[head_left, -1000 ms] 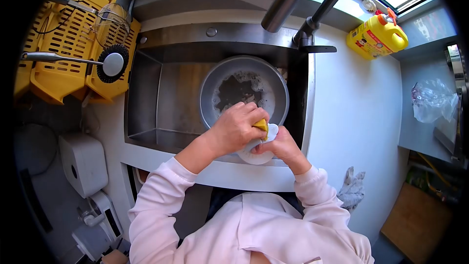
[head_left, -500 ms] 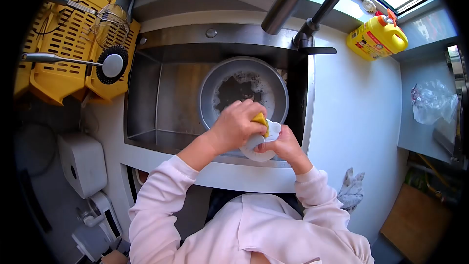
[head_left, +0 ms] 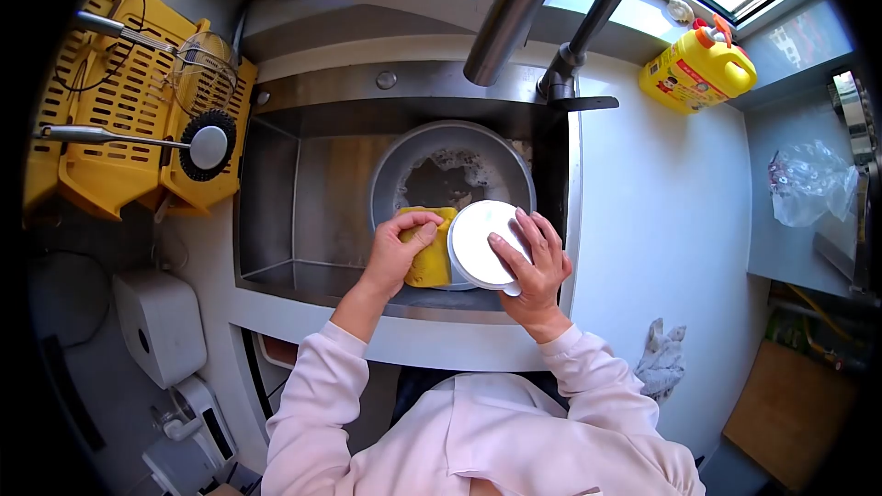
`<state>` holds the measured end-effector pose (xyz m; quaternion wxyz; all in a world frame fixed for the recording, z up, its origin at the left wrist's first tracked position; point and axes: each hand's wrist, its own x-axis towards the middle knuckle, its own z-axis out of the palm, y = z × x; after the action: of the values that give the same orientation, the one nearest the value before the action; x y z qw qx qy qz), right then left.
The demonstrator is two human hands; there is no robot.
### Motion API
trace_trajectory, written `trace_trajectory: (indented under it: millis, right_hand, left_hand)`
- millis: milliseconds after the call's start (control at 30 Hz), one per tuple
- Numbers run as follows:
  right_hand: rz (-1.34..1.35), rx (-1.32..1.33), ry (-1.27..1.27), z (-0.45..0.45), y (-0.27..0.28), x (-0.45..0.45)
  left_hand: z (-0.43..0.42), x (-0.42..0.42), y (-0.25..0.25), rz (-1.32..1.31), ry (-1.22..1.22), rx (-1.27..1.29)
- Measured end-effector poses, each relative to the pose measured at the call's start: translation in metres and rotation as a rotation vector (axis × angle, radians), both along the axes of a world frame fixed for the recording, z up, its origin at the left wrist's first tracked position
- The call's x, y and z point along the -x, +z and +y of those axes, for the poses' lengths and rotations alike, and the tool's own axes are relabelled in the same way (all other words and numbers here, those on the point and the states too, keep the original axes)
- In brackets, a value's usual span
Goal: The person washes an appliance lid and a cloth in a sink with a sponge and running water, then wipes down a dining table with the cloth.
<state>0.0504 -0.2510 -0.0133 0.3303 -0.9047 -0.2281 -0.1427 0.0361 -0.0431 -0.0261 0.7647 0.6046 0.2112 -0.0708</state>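
Observation:
A yellow cloth hangs from my left hand, whose thumb and fingers pinch its upper part. To the right, my right hand grips a round white lid-like piece by its right side, fingers over its flat face. Cloth and white piece meet at the piece's left edge. Both are above the near rim of a grey round basin, which stands in the steel sink with cloudy, sudsy water inside.
A dark faucet rises behind the sink. Yellow racks with a whisk and a round black brush stand left. On the right are a yellow jug, a grey cloth and a clear plastic bag.
The white piece has turned its flat face up and risen over the basin rim. My left hand has moved left, and the yellow cloth is now spread out. The view has shifted slightly.

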Motion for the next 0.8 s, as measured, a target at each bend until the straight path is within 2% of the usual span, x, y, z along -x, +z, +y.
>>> trace_trajectory:
  millis: [133,200,267,333,367,400,433,467,633,733,800]
  right_hand:
    - [0.008,-0.002,-0.016,-0.001,-0.003,0.002]
    - [0.141,-0.012,-0.003,-0.002,0.002,-0.001]
    - [0.282,-0.238,-0.061,0.008,0.000,-0.003]
    - [0.854,-0.640,0.009,0.007,-0.008,-0.002]
    - [0.855,-0.638,0.012,0.006,-0.008,-0.002]
    - [0.976,-0.777,0.035,0.006,-0.004,-0.003]
    - [1.096,-0.917,0.058,0.007,0.000,-0.004]
    - [1.097,-0.915,0.060,0.005,0.004,-0.006]
    - [1.285,-0.959,-0.016,0.006,0.021,-0.014]
    - [1.257,-0.918,0.066,0.010,0.017,-0.013]
    - [1.235,-0.867,0.070,0.011,0.012,-0.012]
  left_hand:
    - [0.008,0.002,-0.003,0.055,0.098,0.115]
    - [0.011,0.001,0.001,0.032,0.175,0.255]
    - [0.010,0.000,0.009,0.038,0.165,0.320]
    - [0.004,-0.003,0.014,-0.142,0.024,0.036]
    - [0.007,-0.005,0.015,-0.233,-0.072,-0.160]
    - [0.009,-0.008,0.017,-0.233,-0.069,-0.160]
    - [0.010,-0.011,0.021,-0.311,-0.144,-0.340]
    - [0.010,-0.012,0.025,-0.387,-0.220,-0.521]
    - [-0.008,-0.015,0.044,-0.494,-0.324,-0.598]
    - [-0.020,-0.029,0.045,-0.568,-0.333,-0.665]
    - [-0.027,-0.043,0.046,-0.751,-0.471,-0.745]
